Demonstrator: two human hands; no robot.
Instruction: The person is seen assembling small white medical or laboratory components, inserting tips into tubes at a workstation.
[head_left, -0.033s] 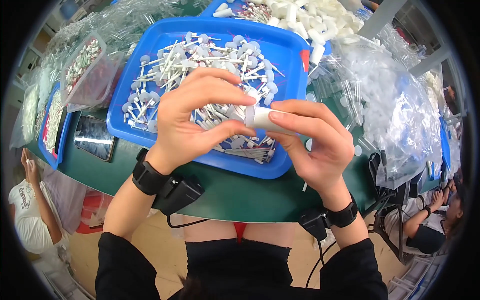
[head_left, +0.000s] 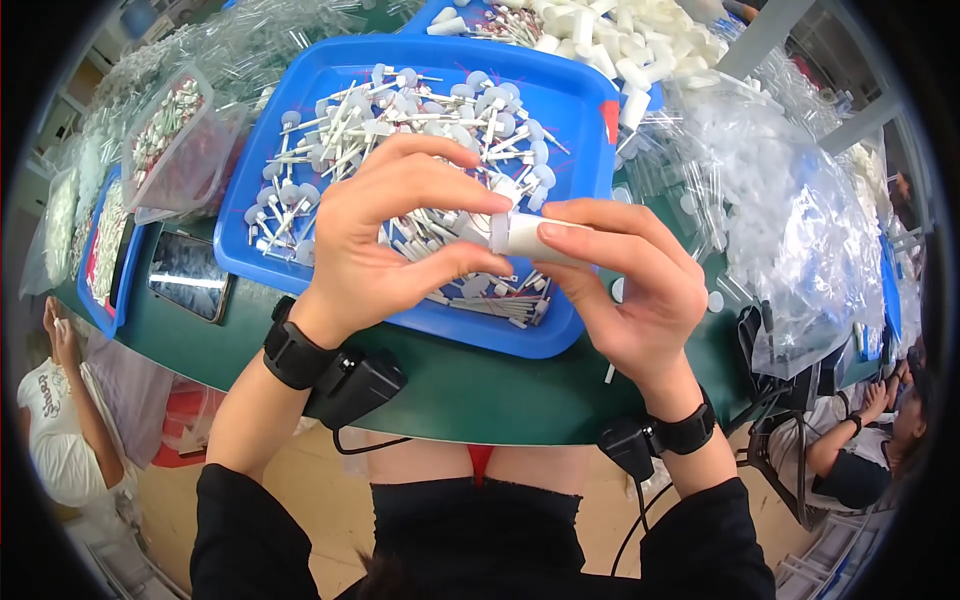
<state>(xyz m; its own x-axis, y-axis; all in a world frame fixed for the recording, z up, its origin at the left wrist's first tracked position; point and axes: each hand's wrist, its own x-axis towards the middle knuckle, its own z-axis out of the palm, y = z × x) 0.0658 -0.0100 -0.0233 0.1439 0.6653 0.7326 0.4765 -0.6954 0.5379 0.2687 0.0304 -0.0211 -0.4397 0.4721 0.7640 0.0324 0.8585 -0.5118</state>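
My left hand and my right hand meet over the near part of a blue tray. Between them is a short white plastic tube, lying sideways. My right thumb and fingers grip its right part, while my left thumb and forefinger pinch its left end. Whether a smaller piece sits between the left fingertips is hidden. The tray below holds several small white sticks with round heads. Both wrists wear black bands with cabled boxes.
The tray rests on a green table. A dark phone lies left of it, beside a clear bag of small parts. More white tubes lie behind, and bags of clear plastic pieces at right. Other people sit at left and right.
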